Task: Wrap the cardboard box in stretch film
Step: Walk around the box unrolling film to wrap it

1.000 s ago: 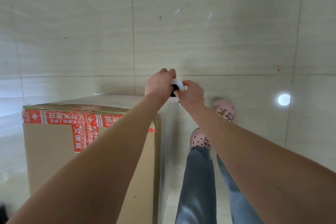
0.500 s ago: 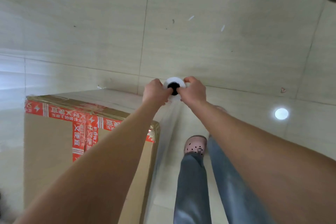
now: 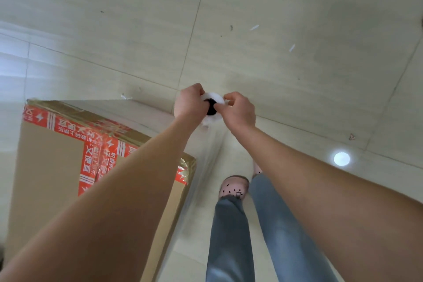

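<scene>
White film roll [image 3: 212,107], gripped at its top by curled left hand [image 3: 190,104] at 9 o'clock and right hand [image 3: 240,112] at 3. Below, clear film [image 3: 206,155] stretching down toward 6. Near, at 8 o'clock, cardboard box [image 3: 52,158]. Pull tight; walk round slowly.

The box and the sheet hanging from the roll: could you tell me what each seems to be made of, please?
Cardboard box: matte brown cardboard, probably; flat dull faces, glossy red printed tape on top. Stretch film off the roll: thin clear plastic, apparently; floor shows through, with streaky sheen.
</scene>
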